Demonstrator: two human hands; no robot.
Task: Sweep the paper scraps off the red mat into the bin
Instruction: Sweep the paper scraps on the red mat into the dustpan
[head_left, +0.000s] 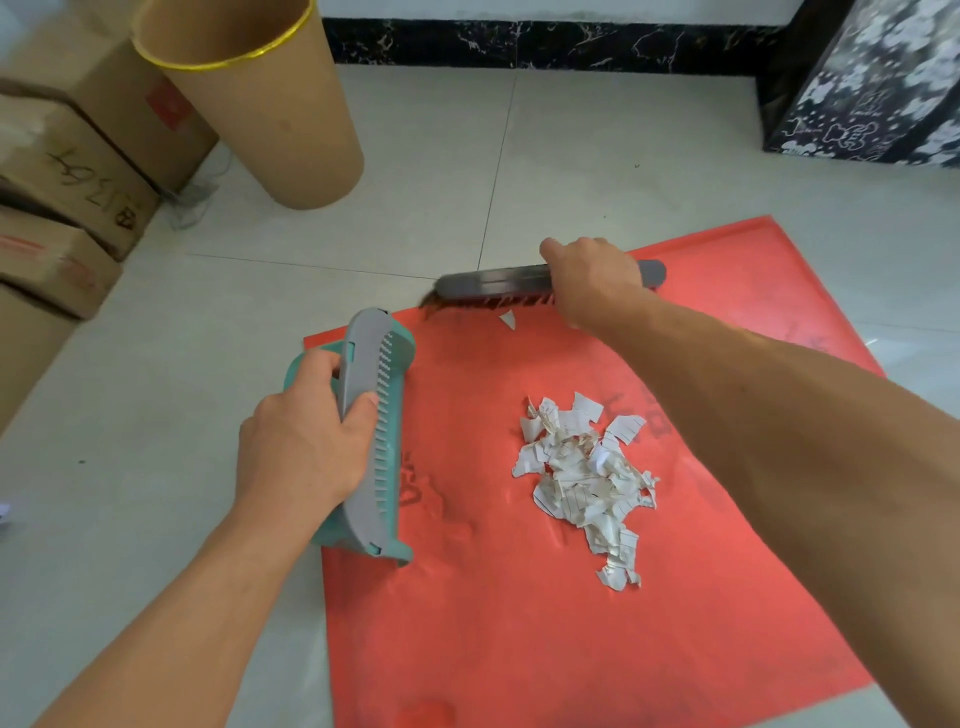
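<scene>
Red mat (545, 623): one scrap pile (587, 483), one stray scrap (508, 319) (by one brush (493, 286)).

We count two hands, the left hand (306, 441) and the right hand (592, 275). There is one dustpan (387, 431), one brush (493, 286) and one red mat (519, 623). We see one bin (270, 114) in the upper left, one pile of paper scraps (584, 478), plus one single scrap (508, 319) apart.

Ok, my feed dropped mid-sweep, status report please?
Left hand grips dustpan at mat edge. Right hand holds brush at far edge. Paper scraps piled mid-mat, one stray near bristles. Bin unobstructed.
</scene>
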